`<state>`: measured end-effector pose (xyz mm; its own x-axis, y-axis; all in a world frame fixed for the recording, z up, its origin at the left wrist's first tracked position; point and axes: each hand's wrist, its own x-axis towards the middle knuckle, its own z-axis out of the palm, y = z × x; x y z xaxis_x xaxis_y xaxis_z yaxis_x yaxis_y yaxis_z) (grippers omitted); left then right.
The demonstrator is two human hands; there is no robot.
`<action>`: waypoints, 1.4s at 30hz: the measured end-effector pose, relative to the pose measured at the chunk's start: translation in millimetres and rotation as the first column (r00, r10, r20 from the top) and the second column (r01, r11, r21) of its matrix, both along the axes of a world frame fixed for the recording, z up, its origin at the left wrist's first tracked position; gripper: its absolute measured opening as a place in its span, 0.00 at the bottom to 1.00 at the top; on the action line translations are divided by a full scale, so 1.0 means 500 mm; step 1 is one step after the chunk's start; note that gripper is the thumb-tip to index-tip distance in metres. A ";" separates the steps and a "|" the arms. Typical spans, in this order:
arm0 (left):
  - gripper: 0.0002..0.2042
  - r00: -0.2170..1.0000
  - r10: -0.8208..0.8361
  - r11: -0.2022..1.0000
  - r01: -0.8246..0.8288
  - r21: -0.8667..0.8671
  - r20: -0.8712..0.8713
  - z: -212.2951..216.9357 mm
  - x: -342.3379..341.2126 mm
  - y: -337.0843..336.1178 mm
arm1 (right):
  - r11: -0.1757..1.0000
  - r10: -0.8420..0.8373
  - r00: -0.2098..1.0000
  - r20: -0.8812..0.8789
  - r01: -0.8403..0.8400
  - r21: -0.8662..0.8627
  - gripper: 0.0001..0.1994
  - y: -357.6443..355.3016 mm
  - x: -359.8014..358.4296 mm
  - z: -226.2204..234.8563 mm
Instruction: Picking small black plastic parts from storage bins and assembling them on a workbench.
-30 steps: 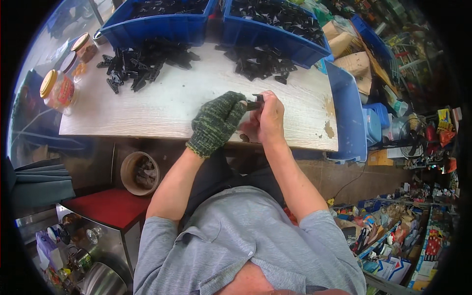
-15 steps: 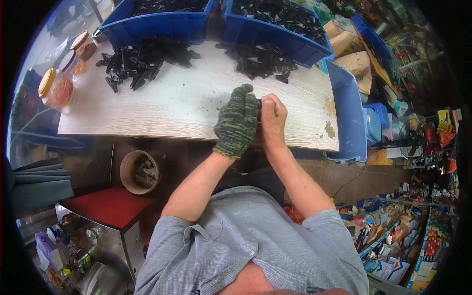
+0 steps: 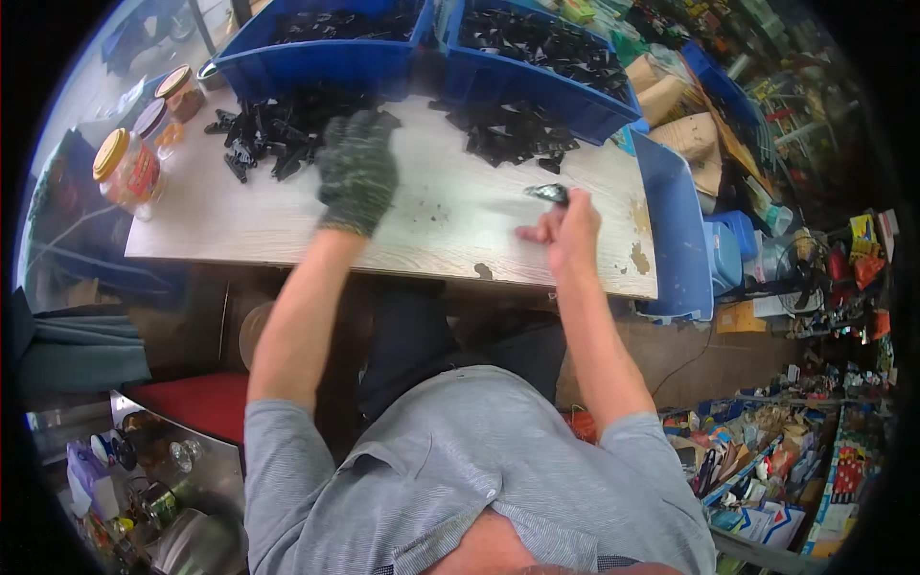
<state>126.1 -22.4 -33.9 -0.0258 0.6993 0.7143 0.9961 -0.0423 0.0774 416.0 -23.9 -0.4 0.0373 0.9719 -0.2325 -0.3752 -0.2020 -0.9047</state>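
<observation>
My left hand (image 3: 358, 174), in a dark green knitted glove, reaches over the right side of the left pile of black plastic parts (image 3: 278, 129). Motion smears its fingers, so whether it holds a part is unclear. Bare, my right hand (image 3: 571, 235) is closed on a small glossy black piece (image 3: 546, 194), which sticks out to the left from the thumb side; its exact kind does not show. That hand hovers over the right half of the pale wooden table (image 3: 441, 240). Beyond it lies a second pile of black parts (image 3: 508, 132).
Two blue bins (image 3: 326, 59) (image 3: 537, 81) full of black parts line the table's back. Lidded jars (image 3: 129, 172) stand at the left edge. A light blue bin (image 3: 676, 220) adjoins the right edge. Dark crumbs (image 3: 433, 213) dot the tabletop.
My hands were together at the front middle; now they are apart. The gloved left hand has moved left and away to the pile, and the right hand slightly right with the black piece.
</observation>
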 end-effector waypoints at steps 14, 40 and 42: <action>0.11 0.983 -0.183 0.972 0.179 -0.151 -0.010 -0.004 -0.010 0.043 | 0.981 -0.178 0.897 0.404 0.196 -0.003 0.16 0.129 0.140 -0.008; 0.14 0.989 0.044 0.835 0.041 -0.549 0.140 0.047 0.037 -0.001 | 0.973 -0.023 0.249 0.968 -0.217 0.079 0.20 0.162 0.045 -0.004; 0.15 0.880 0.010 0.864 0.231 -0.447 0.475 0.067 0.078 -0.038 | 0.974 -0.029 0.238 0.971 -0.212 0.081 0.21 0.167 0.056 -0.010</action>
<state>165.1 -41.3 -0.3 -0.1572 0.9635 0.2168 0.8347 0.0122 0.5506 444.3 59.6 -5.2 0.0232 0.9978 0.0624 0.8111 0.0177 -0.5846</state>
